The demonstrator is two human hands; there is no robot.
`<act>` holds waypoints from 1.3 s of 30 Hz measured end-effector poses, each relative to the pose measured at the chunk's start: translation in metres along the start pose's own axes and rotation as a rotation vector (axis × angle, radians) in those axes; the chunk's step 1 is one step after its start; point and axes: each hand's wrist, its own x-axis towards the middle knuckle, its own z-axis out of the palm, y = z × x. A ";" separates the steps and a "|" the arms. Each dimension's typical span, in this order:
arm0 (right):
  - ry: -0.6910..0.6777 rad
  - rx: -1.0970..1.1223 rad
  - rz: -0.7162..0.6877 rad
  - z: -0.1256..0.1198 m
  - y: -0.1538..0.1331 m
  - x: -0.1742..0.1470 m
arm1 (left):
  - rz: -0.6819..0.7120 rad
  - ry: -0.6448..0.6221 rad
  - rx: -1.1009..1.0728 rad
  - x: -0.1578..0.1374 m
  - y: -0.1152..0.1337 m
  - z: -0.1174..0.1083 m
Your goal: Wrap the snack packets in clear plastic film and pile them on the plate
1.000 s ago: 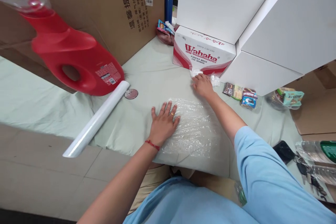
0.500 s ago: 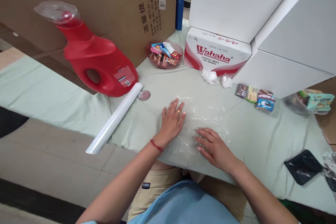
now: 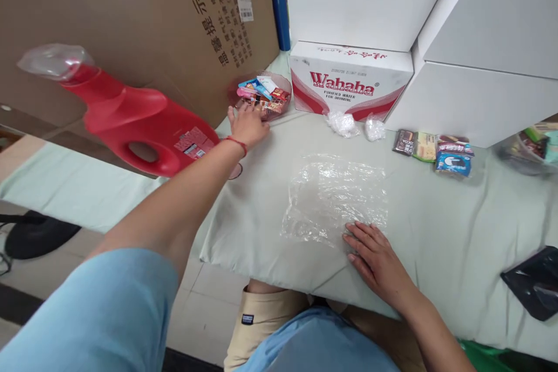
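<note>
While my right hand [image 3: 377, 258] lies flat, fingers loose, on the near-right corner of the plastic sheet [image 3: 335, 192], my left hand [image 3: 249, 126] is now off it, at the candy bowl [image 3: 285, 106]; can't tell its grip.

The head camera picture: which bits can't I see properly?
All in the head view:
Part of the pink bowl's near side: hidden by the left hand.
Round disc's left part: behind the left forearm.
Black package: cut off by the right edge.
Red bottle's label print: too small.
</note>
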 end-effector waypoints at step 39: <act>0.190 -0.118 0.084 0.006 0.017 -0.044 | -0.625 -0.216 -2.174 -0.107 0.092 -0.007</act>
